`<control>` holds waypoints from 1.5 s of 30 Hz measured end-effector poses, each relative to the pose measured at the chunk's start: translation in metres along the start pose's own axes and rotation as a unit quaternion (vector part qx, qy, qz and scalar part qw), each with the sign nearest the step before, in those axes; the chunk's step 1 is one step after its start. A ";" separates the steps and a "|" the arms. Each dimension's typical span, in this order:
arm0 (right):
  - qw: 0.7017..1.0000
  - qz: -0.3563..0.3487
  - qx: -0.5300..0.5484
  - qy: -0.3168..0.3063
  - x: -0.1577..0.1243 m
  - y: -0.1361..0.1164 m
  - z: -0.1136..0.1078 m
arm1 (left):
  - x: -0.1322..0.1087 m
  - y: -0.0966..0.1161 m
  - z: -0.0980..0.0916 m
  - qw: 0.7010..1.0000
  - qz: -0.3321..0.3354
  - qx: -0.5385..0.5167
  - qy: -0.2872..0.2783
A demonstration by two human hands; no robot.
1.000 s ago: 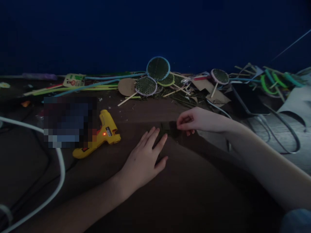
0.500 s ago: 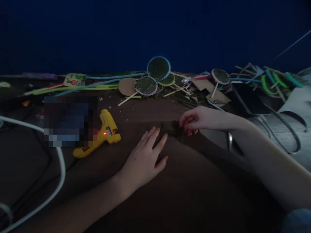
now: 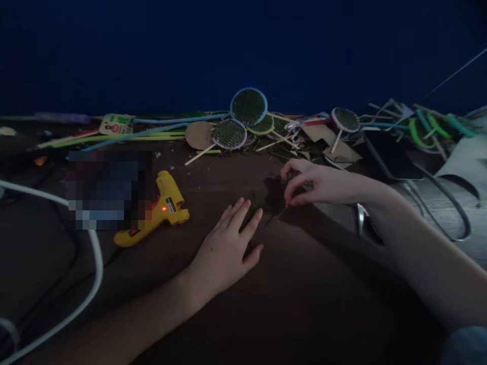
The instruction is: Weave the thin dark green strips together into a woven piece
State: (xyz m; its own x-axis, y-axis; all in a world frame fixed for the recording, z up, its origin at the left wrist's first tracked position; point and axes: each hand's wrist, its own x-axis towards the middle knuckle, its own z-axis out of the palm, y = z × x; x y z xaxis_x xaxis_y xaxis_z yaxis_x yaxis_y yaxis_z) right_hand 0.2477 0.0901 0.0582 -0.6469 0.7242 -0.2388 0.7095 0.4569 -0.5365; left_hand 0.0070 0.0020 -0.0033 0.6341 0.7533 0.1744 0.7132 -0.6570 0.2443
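Left hand: we see the left hand (image 3: 228,243) palm down on the dark table (image 3: 274,304), fingers spread wide, holding nothing that we can make out.
Right hand: we see the right hand (image 3: 300,185) with thumb and fingertip narrowed to a pinch on a thin dark sliver (image 3: 282,213).
Sliver: we find it below the right fingertips, just right of the left hand; its full outline is too dim for us to tell.
Glue gun: we see the yellow glue gun (image 3: 171,203) lying left of the left hand, its red light lit; a pixelated patch hides its far part from us.
Discs: beyond the hands we see a blue-rimmed disc (image 3: 248,106), a purple-rimmed disc (image 3: 229,135) on a stick and a plain brown disc (image 3: 198,135), overlapping.
Phone: we see the dark phone (image 3: 393,154) lying beyond the right forearm.
Cable: we see a white cable (image 3: 99,258) curving along the left.
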 end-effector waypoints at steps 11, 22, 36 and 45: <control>0.987 0.071 0.096 -0.111 0.004 0.005 0.005 | 0.000 -0.001 0.000 1.000 0.000 -0.009 0.000; 0.974 0.095 0.147 -0.143 0.003 -0.001 0.007 | 0.001 0.000 -0.002 1.000 0.006 -0.001 0.002; 0.980 0.046 0.153 -0.122 0.006 -0.001 0.006 | 0.001 0.000 -0.002 1.000 -0.005 -0.014 -0.007; 0.993 0.034 0.105 -0.051 0.011 -0.006 0.017 | 0.001 0.000 -0.002 1.000 -0.005 0.000 -0.013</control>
State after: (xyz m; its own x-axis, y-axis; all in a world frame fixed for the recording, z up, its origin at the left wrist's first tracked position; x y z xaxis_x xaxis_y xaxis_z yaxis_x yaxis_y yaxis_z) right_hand 0.2311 0.0866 0.0448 -0.6320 0.6889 -0.3549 0.6858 0.2838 -0.6702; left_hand 0.0072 0.0023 -0.0009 0.6351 0.7584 0.1468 0.7194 -0.6499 0.2452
